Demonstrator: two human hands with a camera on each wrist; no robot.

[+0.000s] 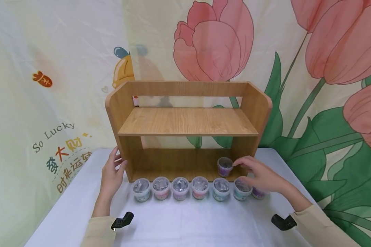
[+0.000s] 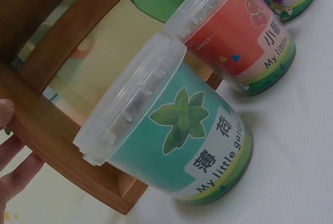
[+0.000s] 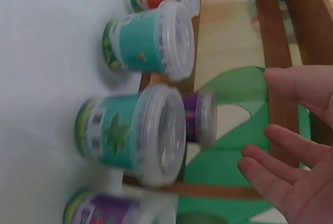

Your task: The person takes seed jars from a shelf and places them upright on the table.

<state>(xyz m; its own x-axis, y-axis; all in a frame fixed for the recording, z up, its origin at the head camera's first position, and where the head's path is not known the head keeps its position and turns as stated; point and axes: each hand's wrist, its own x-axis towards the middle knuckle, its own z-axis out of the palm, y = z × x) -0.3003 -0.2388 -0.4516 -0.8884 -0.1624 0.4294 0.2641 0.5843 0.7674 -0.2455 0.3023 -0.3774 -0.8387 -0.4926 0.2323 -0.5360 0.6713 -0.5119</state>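
On the lower board of a wooden shelf [image 1: 187,121], near its right side, stands a lidded purple cup [image 1: 224,168]. My right hand [image 1: 264,174] is just to the right of that cup, fingers spread and holding nothing; the right wrist view shows the fingers [image 3: 281,182] apart from every cup. At the shelf's left side is my left hand [image 1: 111,173], its fingers loosely bent by the side panel. Several lidded cups line up before the shelf, among them a teal cup with a mint leaf [image 2: 182,135] and a red one [image 2: 239,37].
A white cloth [image 1: 185,223] covers the table under the cups and shelf. At the row's right end, a second purple cup [image 1: 258,193] is partly hidden by my right hand. Behind the shelf hangs a backdrop [image 1: 80,51] printed with tulips and lettering.
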